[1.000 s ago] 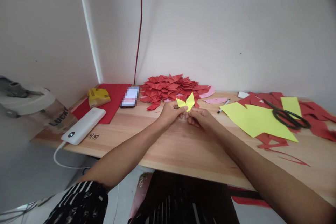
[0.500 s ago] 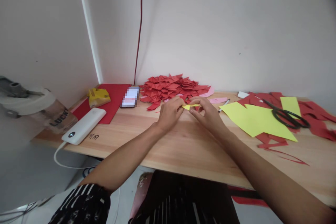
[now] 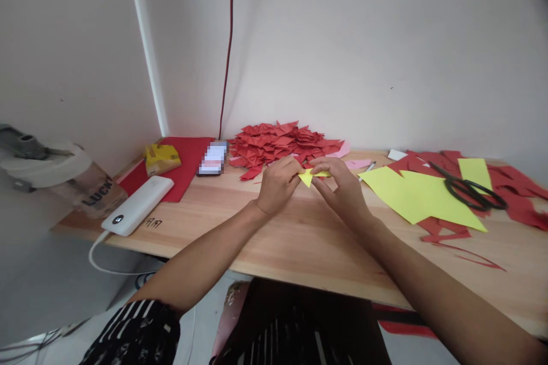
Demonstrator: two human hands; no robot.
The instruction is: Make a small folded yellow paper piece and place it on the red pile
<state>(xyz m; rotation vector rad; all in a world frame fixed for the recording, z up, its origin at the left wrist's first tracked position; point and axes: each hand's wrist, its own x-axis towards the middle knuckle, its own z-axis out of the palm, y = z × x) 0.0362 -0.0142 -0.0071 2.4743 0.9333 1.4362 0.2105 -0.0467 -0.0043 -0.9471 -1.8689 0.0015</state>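
Note:
Between my two hands is a small folded piece of yellow paper (image 3: 306, 178), with a triangular point hanging down toward me. My left hand (image 3: 278, 181) pinches its left end, fingers closed. On the other side my right hand (image 3: 340, 179) grips the paper between thumb and fingertips. Both hands hover close to the table top, and parts of the paper are hidden behind the fingers. Just beyond them lies a heap of folded red paper pieces (image 3: 282, 142), with some pink paper (image 3: 358, 164) at its right edge.
To the right, black scissors (image 3: 475, 193) lie over yellow sheets (image 3: 422, 197) and red scraps (image 3: 524, 205). A pen (image 3: 369, 169) is near them. At left are a phone (image 3: 213, 158), a white power bank (image 3: 137, 205) with cable, a yellow packet (image 3: 162, 158), red sheets (image 3: 188, 165) and a bottle (image 3: 85, 182).
The yellow paper has turned in my fingers, and a triangular flap now shows pointing downward. My hands have stayed in nearly the same place.

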